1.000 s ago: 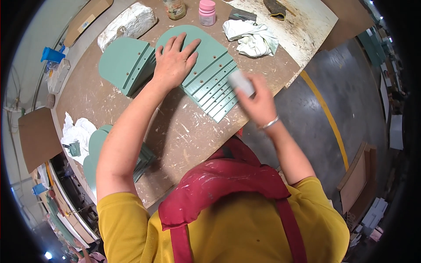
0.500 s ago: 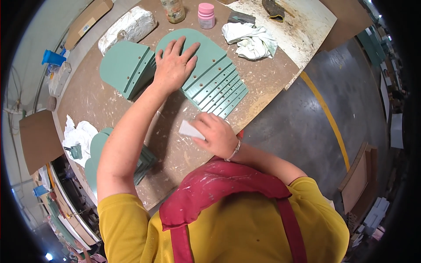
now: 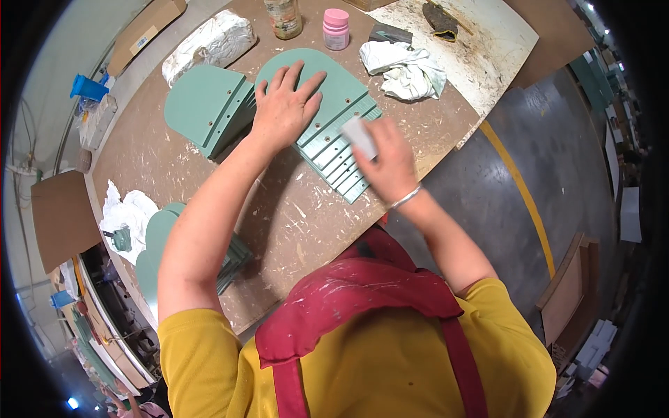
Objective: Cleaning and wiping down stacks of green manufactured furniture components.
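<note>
My left hand [image 3: 286, 111] lies with fingers spread on the top piece of a stack of green rounded panels [image 3: 325, 78]. The panels are fanned out, so their drilled, grooved straight ends show as steps. A white block [image 3: 358, 136], perhaps a sanding sponge, is gripped in my right hand [image 3: 389, 159]. That hand is over the stepped ends, at their right side, and slightly blurred. Left of this stack, a second stack of green panels [image 3: 202, 106] rests on the table. More green panels [image 3: 157, 244] are partly hidden behind my left forearm.
The brown worktable [image 3: 296, 216] is speckled with paint. Along its far side are a white wrapped bundle [image 3: 209, 46], a glass jar [image 3: 284, 19], a pink jar [image 3: 336, 31] and a crumpled white cloth [image 3: 405, 70]. Another white cloth [image 3: 129, 209] and a small green-stained container [image 3: 121, 239] sit at left.
My right hand has moved away from my body and to the right, carrying the white block from the near side of the stack onto its stepped ends. My left hand stays on the top panel.
</note>
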`<state>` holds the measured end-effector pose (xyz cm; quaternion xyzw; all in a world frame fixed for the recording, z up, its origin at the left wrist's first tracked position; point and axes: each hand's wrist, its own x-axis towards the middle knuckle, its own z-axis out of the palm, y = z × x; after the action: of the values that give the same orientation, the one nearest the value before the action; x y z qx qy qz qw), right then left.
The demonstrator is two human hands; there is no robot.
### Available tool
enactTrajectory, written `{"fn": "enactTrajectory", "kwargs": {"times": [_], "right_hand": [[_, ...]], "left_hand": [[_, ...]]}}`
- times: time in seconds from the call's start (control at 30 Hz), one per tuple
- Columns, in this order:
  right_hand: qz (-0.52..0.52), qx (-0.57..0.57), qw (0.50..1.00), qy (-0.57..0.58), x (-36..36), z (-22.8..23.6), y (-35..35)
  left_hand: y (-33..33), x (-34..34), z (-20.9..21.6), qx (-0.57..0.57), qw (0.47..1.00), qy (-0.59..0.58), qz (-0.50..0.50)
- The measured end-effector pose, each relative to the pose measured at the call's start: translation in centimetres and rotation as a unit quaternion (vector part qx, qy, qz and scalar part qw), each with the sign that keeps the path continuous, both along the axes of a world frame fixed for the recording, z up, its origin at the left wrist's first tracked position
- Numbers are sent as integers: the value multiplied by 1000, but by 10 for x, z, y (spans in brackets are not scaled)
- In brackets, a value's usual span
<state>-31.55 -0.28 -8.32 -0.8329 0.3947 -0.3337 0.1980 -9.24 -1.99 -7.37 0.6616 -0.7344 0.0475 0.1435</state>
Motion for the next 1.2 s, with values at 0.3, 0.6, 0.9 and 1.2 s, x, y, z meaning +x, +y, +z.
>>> {"fn": "enactTrajectory", "kwargs": {"times": [0.3,0.6,0.9,1.2], "right_hand": [[52,59,994,-78,1,11,14],[-53,-7,998,-33,0,9,-53],[237,34,971,-25,49,18,69],[11,144,984,-100,-21,23,12]], "left_hand": [[-2,8,5,-14,1000,-3,-15],[-10,10,19,40,999,-2,-27],[-11,12,8,-3,999,-12,-36],[-10,17,1,-37,998,-13,-41]]}}
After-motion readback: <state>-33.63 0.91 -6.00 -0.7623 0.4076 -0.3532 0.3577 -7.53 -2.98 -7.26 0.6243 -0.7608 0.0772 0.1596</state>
